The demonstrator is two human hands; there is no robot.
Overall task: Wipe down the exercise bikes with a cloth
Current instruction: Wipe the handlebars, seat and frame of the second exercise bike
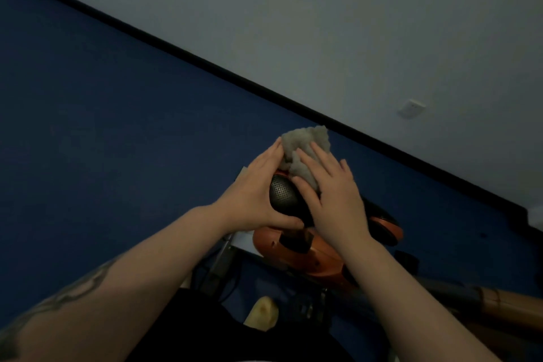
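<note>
A black perforated saddle (284, 195) tops an orange exercise bike (311, 256) in the lower middle of the dim view. My left hand (254, 197) grips the saddle's left side, thumb wrapped under its near edge. My right hand (335, 194) presses a crumpled grey cloth (305, 145) against the saddle's far end with its fingers spread flat. The cloth bunches up above both hands. The far part of the saddle is hidden under the cloth and the fingers.
A dark blue carpet (117, 126) meets a pale wall (352, 23) along a black skirting board (205, 62). A white wall socket (411, 109) sits at the right. Grey frame tubes (223, 261) and a wooden bar (493, 300) lie low by the bike.
</note>
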